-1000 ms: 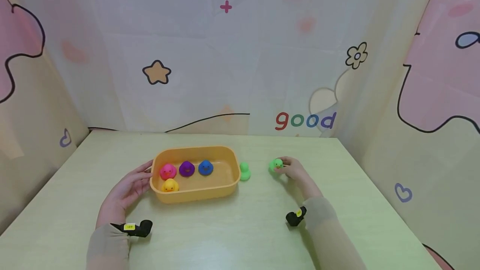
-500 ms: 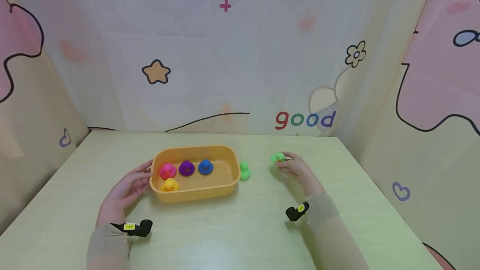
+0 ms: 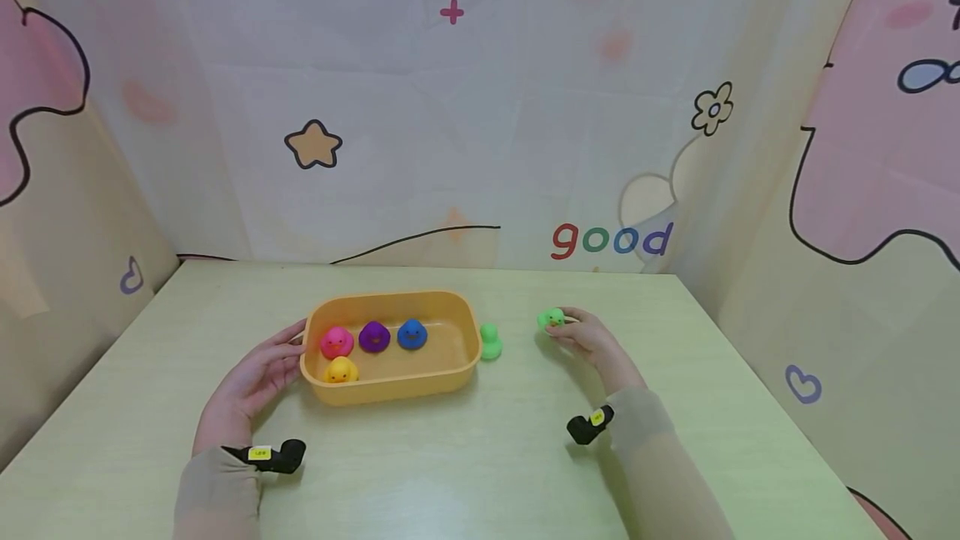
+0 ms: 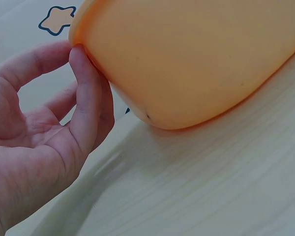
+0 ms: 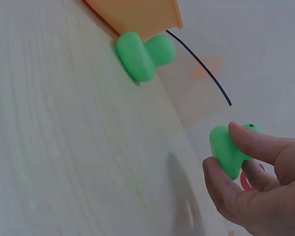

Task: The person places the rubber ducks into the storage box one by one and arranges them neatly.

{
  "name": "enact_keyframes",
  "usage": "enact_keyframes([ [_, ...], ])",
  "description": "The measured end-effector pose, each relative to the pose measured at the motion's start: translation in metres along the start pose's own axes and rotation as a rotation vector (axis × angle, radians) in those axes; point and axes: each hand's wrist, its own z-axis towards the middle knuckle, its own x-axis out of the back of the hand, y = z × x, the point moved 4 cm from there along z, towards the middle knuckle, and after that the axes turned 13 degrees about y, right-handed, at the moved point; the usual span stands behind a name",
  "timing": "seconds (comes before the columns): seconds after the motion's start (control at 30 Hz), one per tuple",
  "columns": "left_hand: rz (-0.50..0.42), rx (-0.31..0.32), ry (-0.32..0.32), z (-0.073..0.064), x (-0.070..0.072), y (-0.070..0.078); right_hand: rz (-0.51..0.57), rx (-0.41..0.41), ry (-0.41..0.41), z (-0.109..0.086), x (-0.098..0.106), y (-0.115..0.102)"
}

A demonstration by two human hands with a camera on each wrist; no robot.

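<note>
Beside the left end of a yellow-orange plastic bin [image 3: 397, 394], my left hand [image 3: 258, 377] has its fingertips at the wall; the left wrist view puts these fingers [image 4: 88, 93] right at the rim. Raised over the table on the right, a small green rubber duck [image 3: 551, 320] is pinched between the thumb and fingers of my right hand [image 3: 592, 340]. The right wrist view shows this duck [image 5: 226, 150] with its head partly behind the thumb. A second green rubber duck [image 3: 491, 342] sits on the table against the bin's right end.
Inside the bin are a pink duck [image 3: 337, 342], a purple duck [image 3: 374, 337], a blue duck [image 3: 412, 334] and a yellow duck [image 3: 341, 371]. The pale table [image 3: 420, 473] meets a printed cloth backdrop [image 3: 390, 107] at its back edge.
My right hand, with the green duck in its fingers, has risen slightly toward the back and then drifted a little left. My left hand and the bin have stayed in place.
</note>
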Motion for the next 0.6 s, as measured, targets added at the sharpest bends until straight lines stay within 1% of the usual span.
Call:
enact_keyframes([
  [0.13,0.002,0.002,0.005,0.0,0.0,0.0,0.0,0.007,-0.011,-0.003,-0.005,-0.005],
  [0.23,0.006,0.003,0.01,0.0,0.001,-0.001,-0.015,0.029,-0.029,-0.006,-0.012,-0.01],
  [0.43,0.017,0.0,0.02,-0.001,0.002,0.0,-0.054,0.072,-0.051,-0.006,-0.033,-0.02],
  [0.6,0.02,0.006,0.028,0.001,0.002,-0.001,-0.077,0.086,-0.074,-0.006,-0.051,-0.024],
])
